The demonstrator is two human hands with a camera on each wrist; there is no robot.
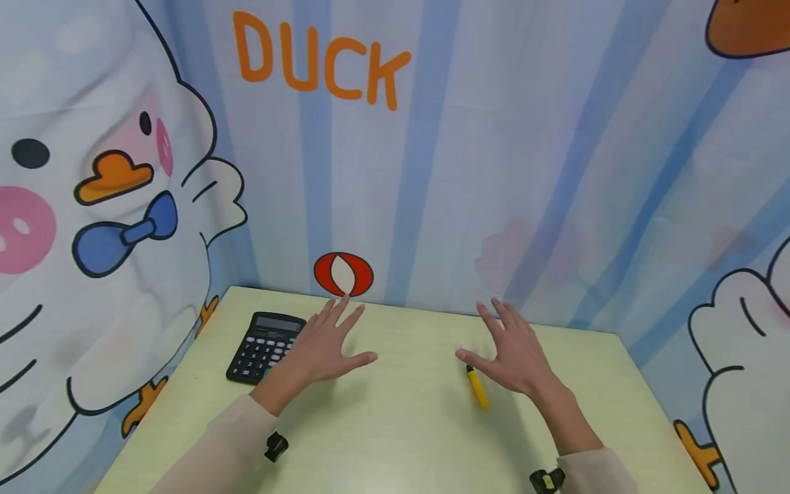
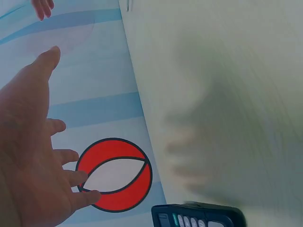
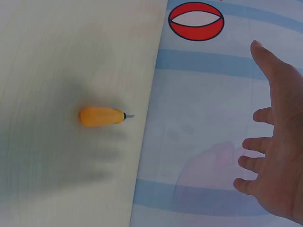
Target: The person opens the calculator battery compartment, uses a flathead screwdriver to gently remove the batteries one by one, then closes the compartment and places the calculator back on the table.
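Note:
My left hand (image 1: 324,348) hovers above the table with fingers spread, holding nothing. Below and beside it lies a black calculator (image 1: 258,348), partly covered by that hand in the head view; only its end shows in the left wrist view. My right hand (image 1: 516,351) is likewise raised, fingers apart and nothing in it. Under its thumb side, apart from the hand, rests a small yellow-handled tool, likely a screwdriver (image 1: 478,391). The right wrist view shows its handle (image 3: 100,116) with a dark collar and a short metal tip toward the table's back edge.
The pale wood-grain table (image 1: 395,425) meets a blue striped fabric backdrop (image 1: 432,171) along its back and sides. Printed on the fabric are ducks, the word DUCK and a red-and-white ball (image 1: 343,274). Both wrists wear small black devices (image 1: 276,447).

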